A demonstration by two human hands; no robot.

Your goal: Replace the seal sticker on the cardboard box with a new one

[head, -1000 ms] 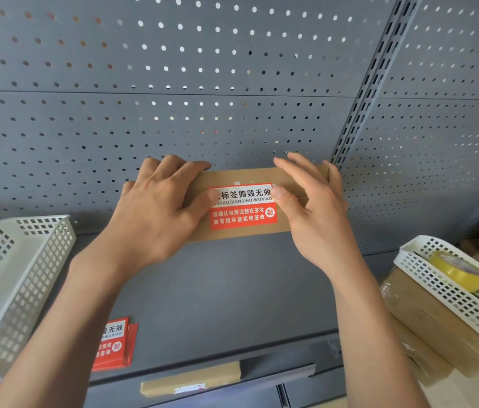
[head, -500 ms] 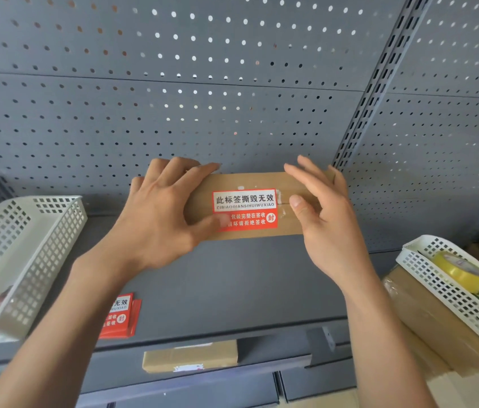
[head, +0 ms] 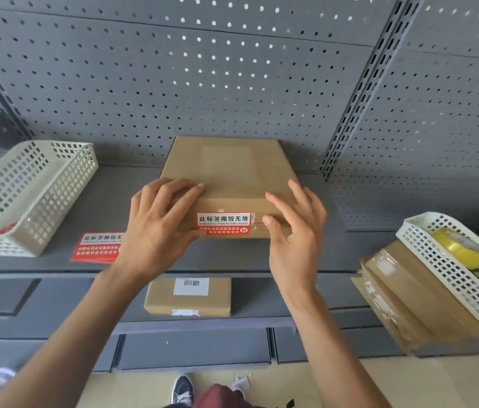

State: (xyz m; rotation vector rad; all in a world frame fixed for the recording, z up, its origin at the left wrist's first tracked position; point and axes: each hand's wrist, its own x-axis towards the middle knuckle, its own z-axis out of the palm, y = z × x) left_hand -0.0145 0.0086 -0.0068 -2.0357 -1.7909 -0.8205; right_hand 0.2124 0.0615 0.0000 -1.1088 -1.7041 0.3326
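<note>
Head view: a box (head: 226, 175) is seen lying flat on a grey shelf (head: 85, 207), its far end against the pegboard (head: 173, 83); a red and white sticker (head: 223, 227) is stuck over the near edge of the box, folded from the top face onto the front face; the left hand (head: 158, 228) is laid on the box's near left corner, fingers spread over the top and thumb reaching to the sticker's left end, so its grip is pressed flat on the box rather than closed round it; the right hand (head: 294, 228) is held at the near right corner with fingers spread and lifted, its grip released, and the thumb tip is seen touching the front face just beside the sticker's right end; a sheet of spare stickers (head: 98, 247) lies on the shelf to the left of the box, partly hidden by the left wrist; a white basket (head: 26, 195) stands further left; a second, smaller box (head: 188, 297) with a barcode label is seen on the lower shelf; to the right, another white basket (head: 453, 269) holding a yellow tape roll (head: 457, 248) rests on stacked parcels (head: 415, 298).
</note>
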